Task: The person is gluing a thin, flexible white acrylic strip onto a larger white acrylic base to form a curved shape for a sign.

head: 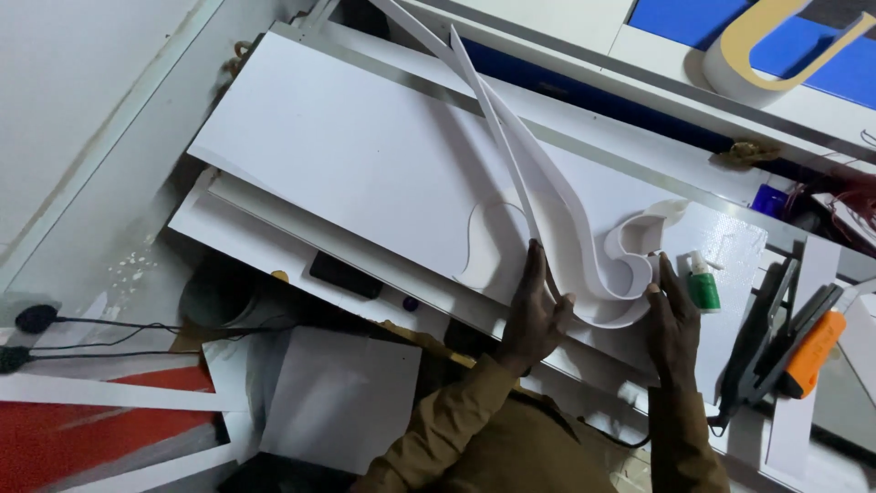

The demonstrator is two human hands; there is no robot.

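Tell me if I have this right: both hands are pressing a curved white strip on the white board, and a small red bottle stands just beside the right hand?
Not quite: the small bottle is green with a white cap, not red. The rest holds: in the head view the left hand and right hand press the curved white strip on the white board, the bottle beside the right hand.

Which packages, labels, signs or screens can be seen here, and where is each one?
Bottle: small, green with white cap, right of the right hand.
Sign letter: top right, curved, cream edge, on a blue board.
Phone: dark, flat, left of the left hand.
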